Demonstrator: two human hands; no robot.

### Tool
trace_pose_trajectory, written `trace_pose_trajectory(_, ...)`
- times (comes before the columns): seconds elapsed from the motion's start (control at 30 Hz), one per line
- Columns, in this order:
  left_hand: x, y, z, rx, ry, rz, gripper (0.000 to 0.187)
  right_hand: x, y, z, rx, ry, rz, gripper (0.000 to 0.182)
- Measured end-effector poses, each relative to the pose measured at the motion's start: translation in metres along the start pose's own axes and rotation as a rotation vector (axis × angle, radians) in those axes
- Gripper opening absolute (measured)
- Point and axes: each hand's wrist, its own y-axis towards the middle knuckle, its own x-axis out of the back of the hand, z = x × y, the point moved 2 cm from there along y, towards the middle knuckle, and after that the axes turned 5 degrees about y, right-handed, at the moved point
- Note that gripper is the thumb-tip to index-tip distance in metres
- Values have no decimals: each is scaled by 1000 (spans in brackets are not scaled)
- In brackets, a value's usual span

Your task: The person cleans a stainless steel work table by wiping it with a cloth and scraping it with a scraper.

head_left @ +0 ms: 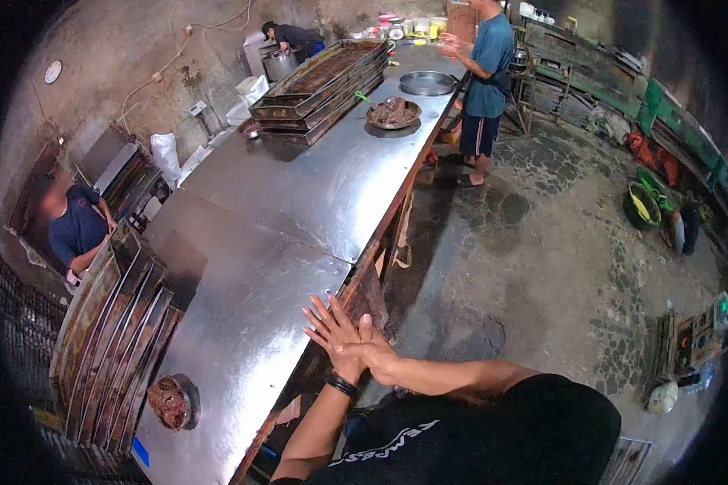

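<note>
The left hand (329, 326) is spread wide, nothing held. It's pressed against by the right hand (374, 354), also empty, just past the steel surface (251, 267) edge.

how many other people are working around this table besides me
3: a person in a teal shirt standing at the table's far right edge, a person bent over a pot at the far end, and a person in dark blue on its left side. Others may be hidden.

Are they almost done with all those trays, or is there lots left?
Two stacks of baking trays sit on the metal table, which looks like finished stacking. Right now the left hand and right hand hold nothing; they press together at the table's edge. Two plates of brown stuff and a round pan are on the table.
</note>
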Motion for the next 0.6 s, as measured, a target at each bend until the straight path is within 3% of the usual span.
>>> trace_pose_trajectory(0.13, 4, 11, -5, -23, -24, -34, 82, -8, -6, 27, -61, -28, 70, 74)
trace_pose_trajectory(0.43, 11, 23, -12, -115, -118, -6, 84, -9, -6, 25, 150, 39, -6, 70)
trace_pose_trajectory(0.6, 12, 27, 6, -164, -89, -26, 84, -27, 1, 18, 126, 89, -71, 68)
